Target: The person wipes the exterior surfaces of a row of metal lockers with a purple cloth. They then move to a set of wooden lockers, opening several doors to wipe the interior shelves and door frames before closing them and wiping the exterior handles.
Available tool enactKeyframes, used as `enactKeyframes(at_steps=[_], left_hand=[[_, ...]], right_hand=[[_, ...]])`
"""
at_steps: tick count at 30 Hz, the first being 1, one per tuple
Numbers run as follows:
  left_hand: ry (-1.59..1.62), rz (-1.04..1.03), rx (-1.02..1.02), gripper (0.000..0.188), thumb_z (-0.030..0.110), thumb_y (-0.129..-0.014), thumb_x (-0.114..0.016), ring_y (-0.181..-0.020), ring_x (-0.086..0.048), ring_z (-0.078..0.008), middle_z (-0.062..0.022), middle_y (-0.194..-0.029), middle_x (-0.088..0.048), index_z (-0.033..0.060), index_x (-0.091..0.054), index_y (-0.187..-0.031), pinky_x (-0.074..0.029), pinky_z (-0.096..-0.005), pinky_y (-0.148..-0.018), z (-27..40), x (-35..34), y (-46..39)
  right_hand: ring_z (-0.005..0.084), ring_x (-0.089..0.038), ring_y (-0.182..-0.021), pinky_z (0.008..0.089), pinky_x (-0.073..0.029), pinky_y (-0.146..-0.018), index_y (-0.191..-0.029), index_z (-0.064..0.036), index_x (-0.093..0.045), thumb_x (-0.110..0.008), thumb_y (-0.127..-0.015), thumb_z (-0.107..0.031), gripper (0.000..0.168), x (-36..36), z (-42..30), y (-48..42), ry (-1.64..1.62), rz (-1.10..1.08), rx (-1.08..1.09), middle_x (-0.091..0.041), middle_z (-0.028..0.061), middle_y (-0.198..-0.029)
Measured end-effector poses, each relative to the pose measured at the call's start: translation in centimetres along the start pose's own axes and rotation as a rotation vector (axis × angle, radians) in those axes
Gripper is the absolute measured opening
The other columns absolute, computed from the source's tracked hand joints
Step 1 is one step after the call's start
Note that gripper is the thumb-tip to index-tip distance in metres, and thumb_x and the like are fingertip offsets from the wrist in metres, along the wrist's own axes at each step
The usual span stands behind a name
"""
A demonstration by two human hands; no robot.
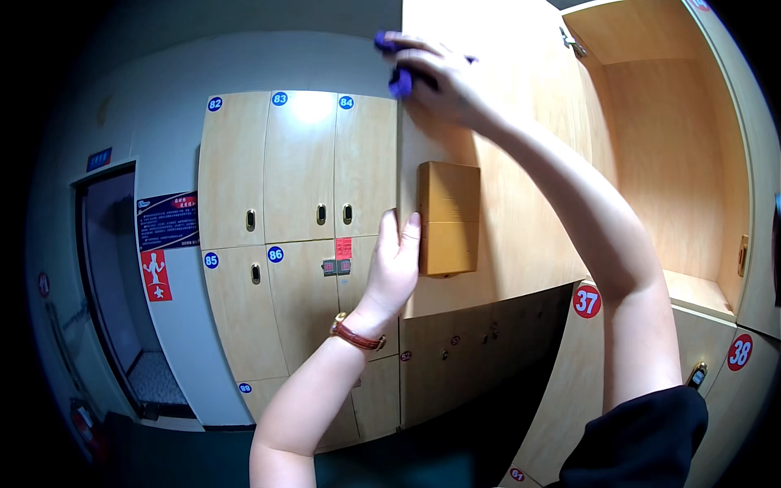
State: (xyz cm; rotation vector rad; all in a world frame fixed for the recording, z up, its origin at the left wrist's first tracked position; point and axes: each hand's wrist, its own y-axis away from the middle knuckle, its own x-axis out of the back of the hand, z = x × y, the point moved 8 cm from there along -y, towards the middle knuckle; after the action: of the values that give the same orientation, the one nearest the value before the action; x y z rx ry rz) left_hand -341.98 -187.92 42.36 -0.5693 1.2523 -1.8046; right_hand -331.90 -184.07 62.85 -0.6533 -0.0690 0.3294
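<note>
My right hand (442, 76) is raised to the upper part of an open wooden locker door (525, 201) and grips a purple cloth (401, 82). Both hand and cloth are blurred, and the cloth lies near the door's free edge. Lower down, my left hand (393, 268) holds that same edge, with the thumb on the side facing me and the fingers partly hidden. A brown leather-strap watch (359, 335) is on my left wrist. Just right of the thumb, a yellow-brown lock housing (449, 219) is fixed to the door's inner face.
The open locker compartment (665, 146) is at the right, above numbered locker doors (656, 341). A metal hinge (572, 43) joins door and compartment. More numbered lockers (299, 165) stand against the far wall. A doorway (113, 274) and a fire extinguisher (85, 427) are at the left.
</note>
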Motion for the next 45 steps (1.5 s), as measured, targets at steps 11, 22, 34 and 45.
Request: enactKeyframes(at_steps=[11,22,34,45], left_hand=[[0.071,-0.042,0.044,0.031,0.031,-0.106,-0.038,-0.099,-0.055,-0.0089,-0.0051,-0.106,-0.059,0.0023,-0.046,-0.115,-0.046,-0.0256,-0.087,1.2,-0.8,0.3],[0.0,0.007,0.022,0.035,0.034,-0.105,-0.04,-0.103,-0.055,-0.0095,-0.0062,-0.111,-0.059,0.0022,-0.045,-0.119,-0.045,-0.0253,-0.09,1.4,-0.7,0.7],[0.042,0.03,0.105,0.051,0.034,-0.104,-0.042,-0.108,-0.058,-0.0129,-0.0087,-0.121,-0.058,-0.0018,-0.034,-0.139,-0.048,-0.027,-0.091,-0.1,1.2,0.3],[0.12,0.034,0.116,0.06,0.034,-0.103,-0.044,-0.118,-0.051,-0.0124,-0.0099,-0.129,-0.054,-0.0052,-0.025,-0.145,-0.041,-0.0266,-0.099,-0.1,-0.6,0.6]], right_hand=[[0.0296,-0.052,-0.125,0.0337,-0.039,-0.106,-0.123,-0.01,-0.061,-0.05,-0.085,0.007,0.043,7.0,15.4,7.1,0.128,0.048,-0.272,-0.053,0.0139,-0.137],[0.0238,-0.05,-0.125,0.0335,-0.038,-0.105,-0.133,-0.011,-0.054,-0.047,-0.085,-0.01,0.048,14.2,30.6,15.1,0.336,0.261,-0.962,-0.054,0.0112,-0.135],[0.024,-0.058,-0.115,0.0332,-0.043,-0.099,-0.125,-0.006,-0.059,-0.045,-0.086,-0.005,0.041,0.1,4.5,-0.6,-0.193,0.15,0.005,-0.063,0.0132,-0.12],[0.0238,-0.061,-0.11,0.0326,-0.045,-0.099,-0.117,-0.004,-0.064,-0.042,-0.086,0.001,0.038,15.5,30.3,18.0,0.466,0.357,-0.546,-0.066,0.0133,-0.115]])
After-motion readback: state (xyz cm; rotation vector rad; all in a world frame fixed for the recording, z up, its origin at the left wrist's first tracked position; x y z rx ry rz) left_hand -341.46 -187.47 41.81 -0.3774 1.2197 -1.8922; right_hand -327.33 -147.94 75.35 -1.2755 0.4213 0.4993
